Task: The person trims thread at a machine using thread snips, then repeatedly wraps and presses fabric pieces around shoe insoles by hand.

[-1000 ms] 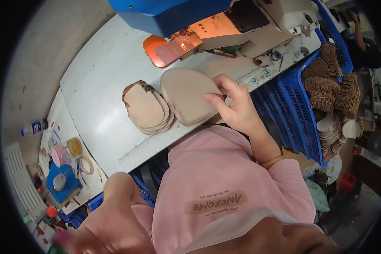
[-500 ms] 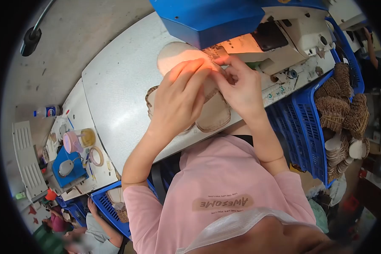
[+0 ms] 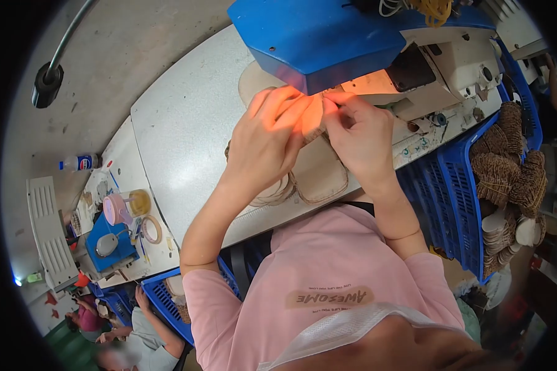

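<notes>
Under the blue sewing machine head [image 3: 322, 46], a pale, flat, rounded piece [image 3: 250, 80] like an insole lies on the table, lit orange near the needle area. My left hand [image 3: 269, 133] rests over it with fingers bent and pressed on it, hiding much of it. My right hand [image 3: 362, 133] pinches the piece's edge between thumb and forefinger, close to the left fingertips. The exact grip is partly hidden. Just below the hands sit stacked pale pieces [image 3: 319, 170] with brown edges.
On the right, a blue basket [image 3: 458, 198] holds brown bundles [image 3: 495, 170] and pale pieces. A tape roll [image 3: 150, 229] and a pink object [image 3: 116, 209] stand on the left side table. A bottle [image 3: 80, 162] lies by the wall. Another person [image 3: 151, 334] sits lower left.
The pale piece is now further under the machine head, with less of it showing beyond my left hand. Both hands stay together at it. The whole view has shifted slightly.
</notes>
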### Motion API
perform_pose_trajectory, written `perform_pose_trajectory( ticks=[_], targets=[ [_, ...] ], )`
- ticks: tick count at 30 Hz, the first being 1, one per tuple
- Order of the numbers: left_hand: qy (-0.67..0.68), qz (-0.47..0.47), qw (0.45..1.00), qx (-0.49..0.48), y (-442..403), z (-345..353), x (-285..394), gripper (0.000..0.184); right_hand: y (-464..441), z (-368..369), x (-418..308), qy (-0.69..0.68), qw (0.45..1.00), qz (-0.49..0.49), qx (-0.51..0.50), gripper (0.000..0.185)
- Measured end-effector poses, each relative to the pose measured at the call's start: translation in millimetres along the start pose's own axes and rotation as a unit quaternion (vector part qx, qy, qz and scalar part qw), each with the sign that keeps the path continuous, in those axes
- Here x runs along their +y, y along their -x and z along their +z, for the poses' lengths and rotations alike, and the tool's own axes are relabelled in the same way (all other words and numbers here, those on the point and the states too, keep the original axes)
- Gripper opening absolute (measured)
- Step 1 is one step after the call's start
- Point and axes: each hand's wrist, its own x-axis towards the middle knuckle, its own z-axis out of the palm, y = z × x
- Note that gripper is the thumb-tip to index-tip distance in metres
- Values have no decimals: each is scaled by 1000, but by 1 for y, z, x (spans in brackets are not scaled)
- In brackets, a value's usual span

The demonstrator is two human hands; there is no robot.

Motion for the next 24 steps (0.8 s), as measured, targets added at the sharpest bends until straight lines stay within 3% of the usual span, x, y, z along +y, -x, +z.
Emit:
perform_pose_trajectory(
  ticks=[6, 9, 14, 24],
  targets=[
    [7, 36, 999, 8, -6, 5, -26, 20, -6, 7, 3, 21, 1000, -13, 8, 10],
    [12, 37, 999, -9, -11, -4, -26, 16, -3, 8, 9, -23, 999, -37, 27, 9],
    [41, 86, 995, 5, -17, 0, -34, 14, 14, -5, 15, -108, 994, 3, 18, 7],
    [-29, 35, 999, 26, -11, 0, -15, 17, 48, -22, 34, -102, 991, 55, -66, 11]
  ],
)
